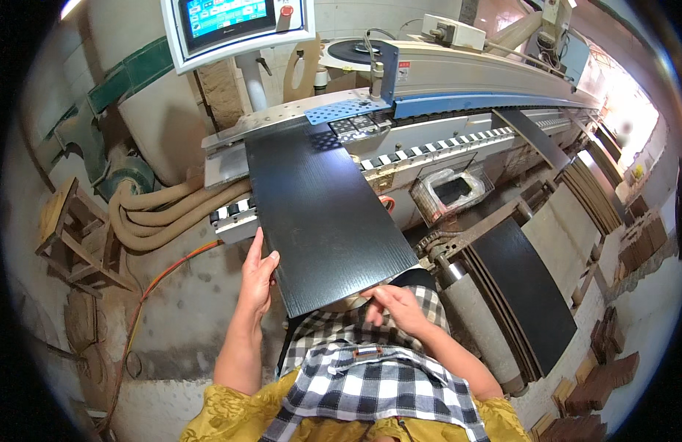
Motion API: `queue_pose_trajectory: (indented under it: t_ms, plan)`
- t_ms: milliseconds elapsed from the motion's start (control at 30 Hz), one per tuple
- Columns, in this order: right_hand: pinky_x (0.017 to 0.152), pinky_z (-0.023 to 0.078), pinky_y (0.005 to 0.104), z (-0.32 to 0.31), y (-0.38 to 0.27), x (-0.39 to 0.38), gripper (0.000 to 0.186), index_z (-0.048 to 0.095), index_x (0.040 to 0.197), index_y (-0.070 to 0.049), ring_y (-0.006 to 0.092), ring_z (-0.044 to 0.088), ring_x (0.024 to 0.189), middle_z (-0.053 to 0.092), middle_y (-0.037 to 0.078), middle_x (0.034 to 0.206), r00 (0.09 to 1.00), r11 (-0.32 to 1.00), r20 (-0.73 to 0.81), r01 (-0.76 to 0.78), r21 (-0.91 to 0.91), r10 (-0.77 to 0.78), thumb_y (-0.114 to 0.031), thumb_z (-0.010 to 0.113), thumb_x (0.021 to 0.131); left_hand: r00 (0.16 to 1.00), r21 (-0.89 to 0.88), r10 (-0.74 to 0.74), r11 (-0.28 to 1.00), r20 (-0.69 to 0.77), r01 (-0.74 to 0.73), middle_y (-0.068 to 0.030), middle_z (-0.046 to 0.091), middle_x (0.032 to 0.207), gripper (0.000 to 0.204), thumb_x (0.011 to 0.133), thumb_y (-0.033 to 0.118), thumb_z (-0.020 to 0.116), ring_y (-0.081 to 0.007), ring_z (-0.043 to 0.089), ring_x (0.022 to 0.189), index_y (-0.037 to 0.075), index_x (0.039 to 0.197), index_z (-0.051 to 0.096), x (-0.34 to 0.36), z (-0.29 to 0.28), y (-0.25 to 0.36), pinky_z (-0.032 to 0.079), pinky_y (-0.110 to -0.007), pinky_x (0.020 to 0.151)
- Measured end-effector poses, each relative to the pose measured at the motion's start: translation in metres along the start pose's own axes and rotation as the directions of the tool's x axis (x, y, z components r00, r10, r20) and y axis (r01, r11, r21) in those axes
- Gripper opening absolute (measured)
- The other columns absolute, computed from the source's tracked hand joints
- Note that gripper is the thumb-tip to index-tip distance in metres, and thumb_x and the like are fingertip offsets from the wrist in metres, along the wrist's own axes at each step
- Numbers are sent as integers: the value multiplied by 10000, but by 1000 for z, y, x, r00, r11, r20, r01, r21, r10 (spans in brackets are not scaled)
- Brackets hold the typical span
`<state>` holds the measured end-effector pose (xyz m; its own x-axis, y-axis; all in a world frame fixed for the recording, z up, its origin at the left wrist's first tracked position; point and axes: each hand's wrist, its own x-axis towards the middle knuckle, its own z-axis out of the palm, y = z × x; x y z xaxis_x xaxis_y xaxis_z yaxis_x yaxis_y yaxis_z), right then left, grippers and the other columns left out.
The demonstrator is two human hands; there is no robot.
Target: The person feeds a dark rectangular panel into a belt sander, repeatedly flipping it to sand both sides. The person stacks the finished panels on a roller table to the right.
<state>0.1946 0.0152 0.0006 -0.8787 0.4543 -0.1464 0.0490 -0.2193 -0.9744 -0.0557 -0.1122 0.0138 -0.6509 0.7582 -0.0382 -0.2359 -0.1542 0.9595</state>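
Observation:
A long black wood-grain panel (pixel 322 214) stretches from my lap to the machine, its far end by the blue perforated guard (pixel 347 110). With my left hand (pixel 258 280) I grip its left edge near the front corner; the thumb shows and the other fingers are partly hidden by the board. At the near edge, toward the right corner, my right hand (pixel 396 308) is closed on the board with bent fingers, some of them out of sight under it.
An edge-banding machine (pixel 473 77) with a roller track (pixel 444 144) runs off to the far right. A control screen (pixel 230 16) stands at upper left, above thick hoses (pixel 153 210). Stacked black panels (pixel 521 287) lie on rollers at right. A wooden stool (pixel 79 236) stands at left.

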Motion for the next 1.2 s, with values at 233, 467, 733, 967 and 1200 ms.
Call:
queue_pose_trajectory:
  t_ms: [233,467,733,967,1200]
  plan:
    - [479,406,218,-56,88,-69,270,628,941,-21,69,523,504,579,21,588,871,912,-487,-245,-328,59,-238,472,898,994,72,-104,992,-14,105,81,461,685,613,860,143,521,-2,377,519,146,1387,206,-7,7,20,304,-152,449]
    - [433,353,208,-50,106,-80,235,626,904,-9,58,472,447,549,3,546,766,952,-639,-138,-271,-71,-189,476,894,995,51,-95,994,34,93,75,514,766,585,856,118,513,-2,398,510,149,1376,249,-2,10,14,330,-146,445]
    - [494,414,225,-53,116,-79,220,627,906,4,77,541,517,567,19,576,776,924,-616,-127,-360,-133,-169,495,875,995,47,-99,994,33,97,49,496,712,600,873,127,500,-28,443,513,140,1389,194,12,41,4,344,-167,447]
    - [503,419,218,-53,116,-81,213,627,922,3,80,551,528,579,22,591,768,931,-630,-143,-337,-110,-160,499,870,990,54,-130,990,61,127,9,508,737,606,885,113,469,-59,487,516,138,1396,145,27,81,-4,428,-201,461]
    - [447,379,193,-57,110,-87,221,600,965,11,72,477,459,582,47,603,778,996,-628,-54,-65,1,-155,471,895,990,21,-96,995,102,94,-3,524,737,610,887,121,463,-50,471,513,134,1398,131,42,123,-22,420,-190,462]
